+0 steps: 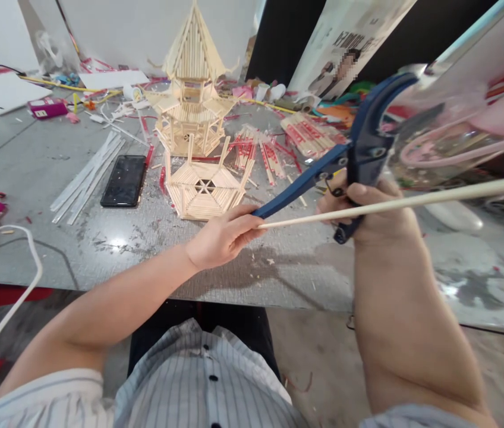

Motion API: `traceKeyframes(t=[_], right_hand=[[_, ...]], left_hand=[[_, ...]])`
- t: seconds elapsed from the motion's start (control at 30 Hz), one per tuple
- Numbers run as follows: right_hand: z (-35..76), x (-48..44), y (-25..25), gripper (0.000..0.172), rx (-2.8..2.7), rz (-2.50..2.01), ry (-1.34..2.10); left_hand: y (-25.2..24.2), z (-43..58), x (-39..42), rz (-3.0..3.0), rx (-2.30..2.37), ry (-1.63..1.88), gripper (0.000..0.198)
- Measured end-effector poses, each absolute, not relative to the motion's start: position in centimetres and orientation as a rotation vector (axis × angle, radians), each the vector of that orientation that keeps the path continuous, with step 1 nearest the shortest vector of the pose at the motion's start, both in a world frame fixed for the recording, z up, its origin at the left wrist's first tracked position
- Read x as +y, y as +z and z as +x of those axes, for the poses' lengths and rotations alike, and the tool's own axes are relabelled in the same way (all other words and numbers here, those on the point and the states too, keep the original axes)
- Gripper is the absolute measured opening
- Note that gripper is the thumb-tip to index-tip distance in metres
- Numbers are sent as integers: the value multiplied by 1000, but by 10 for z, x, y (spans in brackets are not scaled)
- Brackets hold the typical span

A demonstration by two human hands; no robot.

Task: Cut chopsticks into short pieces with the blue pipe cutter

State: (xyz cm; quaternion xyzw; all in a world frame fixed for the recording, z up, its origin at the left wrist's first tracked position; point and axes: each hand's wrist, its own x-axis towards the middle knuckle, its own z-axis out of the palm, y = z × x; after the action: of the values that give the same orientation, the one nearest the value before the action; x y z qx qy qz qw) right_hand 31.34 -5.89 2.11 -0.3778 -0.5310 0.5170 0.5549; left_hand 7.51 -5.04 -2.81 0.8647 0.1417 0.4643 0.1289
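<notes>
Pale stick meeting left hand, which clasps blue tool with right hand; tower roofed, posted tier nearer front edge of bench unroofed

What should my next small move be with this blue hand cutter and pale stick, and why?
Probably guide the pale stick into the blue hand cutter: in this view it crosses below the curved jaw, not inside it, while your right hand grips the cutter and your left hand holds its long handle.
</notes>
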Motion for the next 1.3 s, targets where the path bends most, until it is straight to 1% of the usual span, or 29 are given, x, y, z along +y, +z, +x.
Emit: traceKeyframes(t=[0.1,0.23,0.33,0.4,0.53,0.63,0.73,0.8,0.93,1.1,1.2,1.3], right_hand=[[304,-56,11,26,-1175,-858,1342],[299,-51,2,28,-1186,-910,1404],[297,-50,-5,27,-1082,-881,1464],[294,-50,-10,31,-1008,-821,1513],[287,-51,-19,49,-1008,-736,1676],[278,-51,-21,49,-1031,-734,1719],[272,-51,-19,40,-1041,-759,1656],[272,-51,-18,35,-1042,-774,1587],[281,-45,-18,29,-1018,-850,1386],[289,-36,-25,17,-940,-995,1092],[288,-32,-30,17,-895,-1115,953],[287,-28,-35,16,-879,-1142,889]], left_hand=[[-28,77,-52,2456,448,1272,20],[-28,79,-54,2432,442,1152,20],[-29,80,-55,2448,440,1119,21],[-31,81,-55,2427,486,1095,21],[-33,81,-52,2365,558,1046,21],[-33,81,-49,2377,528,969,22],[-34,82,-48,2373,551,897,25],[-35,82,-48,2345,574,912,26],[-36,82,-49,2357,604,941,23],[-32,79,-49,2465,692,666,26],[-29,78,-49,2521,736,538,26],[-27,78,-51,2611,883,393,28]])
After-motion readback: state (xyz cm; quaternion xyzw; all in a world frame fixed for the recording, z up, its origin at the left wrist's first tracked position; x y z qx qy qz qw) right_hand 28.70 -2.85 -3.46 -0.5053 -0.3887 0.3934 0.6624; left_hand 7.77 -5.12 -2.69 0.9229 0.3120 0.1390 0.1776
